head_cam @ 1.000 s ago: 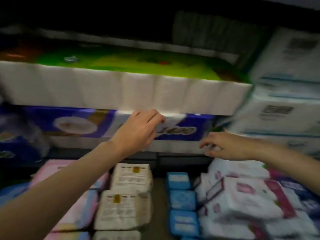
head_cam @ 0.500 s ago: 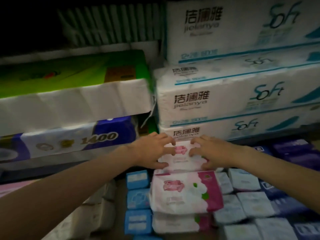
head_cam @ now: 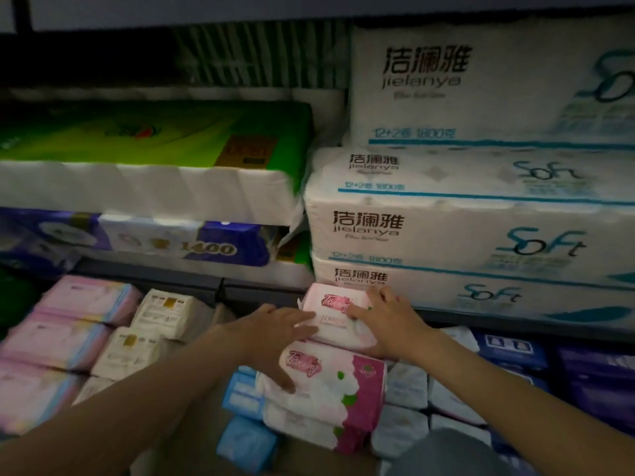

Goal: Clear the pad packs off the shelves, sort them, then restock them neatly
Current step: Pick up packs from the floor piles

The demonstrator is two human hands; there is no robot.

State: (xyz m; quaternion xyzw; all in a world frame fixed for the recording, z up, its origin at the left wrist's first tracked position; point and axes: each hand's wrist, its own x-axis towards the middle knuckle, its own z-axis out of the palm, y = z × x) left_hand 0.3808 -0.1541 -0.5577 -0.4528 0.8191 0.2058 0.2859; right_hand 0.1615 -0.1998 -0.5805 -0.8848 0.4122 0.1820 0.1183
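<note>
A pink and white pad pack (head_cam: pixel 335 309) lies at the back of the lower shelf, on top of a stack of similar pink, white and magenta packs (head_cam: pixel 330 386). My left hand (head_cam: pixel 275 334) lies with straight fingers on the top pack's left end, and its thumb reaches down onto the pack below. My right hand (head_cam: pixel 388 324) grips the top pack's right end, fingers curled over it.
Pale pink packs (head_cam: pixel 68 324) and cream packs (head_cam: pixel 165 310) fill the shelf's left side. Small blue packs (head_cam: pixel 245 438) sit beside the stack, with grey-white packs (head_cam: pixel 405 383) and purple packs (head_cam: pixel 508 352) to the right. Large tissue bundles (head_cam: pixel 446 235) crowd the shelf above.
My view swung right from the blue bundle to the white tissue bundles. Both hands came down onto the pink and white pack, which now sits slightly higher and tilted between them.
</note>
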